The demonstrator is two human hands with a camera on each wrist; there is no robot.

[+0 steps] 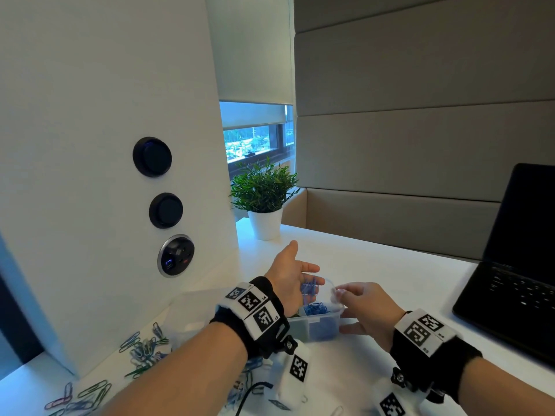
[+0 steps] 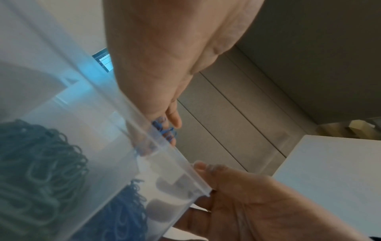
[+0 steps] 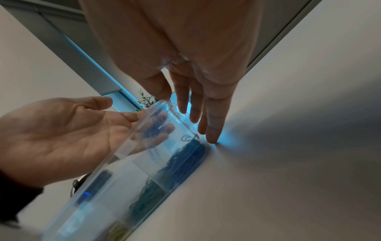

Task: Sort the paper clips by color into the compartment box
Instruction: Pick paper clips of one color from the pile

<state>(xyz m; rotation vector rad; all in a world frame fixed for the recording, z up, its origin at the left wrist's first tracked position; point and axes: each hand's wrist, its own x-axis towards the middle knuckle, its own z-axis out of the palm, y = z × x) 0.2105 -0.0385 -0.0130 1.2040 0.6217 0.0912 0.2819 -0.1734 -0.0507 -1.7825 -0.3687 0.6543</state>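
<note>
The clear compartment box (image 1: 327, 319) stands on the white table. Its right end compartment holds a heap of blue clips (image 1: 315, 309), and the one beside it holds green clips (image 2: 37, 163). My left hand (image 1: 295, 274) hovers flat over that end, palm up. Several blue clips (image 1: 309, 288) lie loose on its straight fingers (image 3: 156, 130). My right hand (image 1: 360, 310) holds the box's right end, thumb (image 2: 200, 166) on the rim and fingers (image 3: 212, 127) pressed against the end wall. A pile of mixed loose clips (image 1: 144, 349) lies on the table at the left.
More loose clips (image 1: 78, 397) lie near the front left edge. A white pillar with a power socket (image 1: 177, 255) rises just left of the box. A potted plant (image 1: 264, 199) stands behind, and an open black laptop (image 1: 510, 280) sits at the right.
</note>
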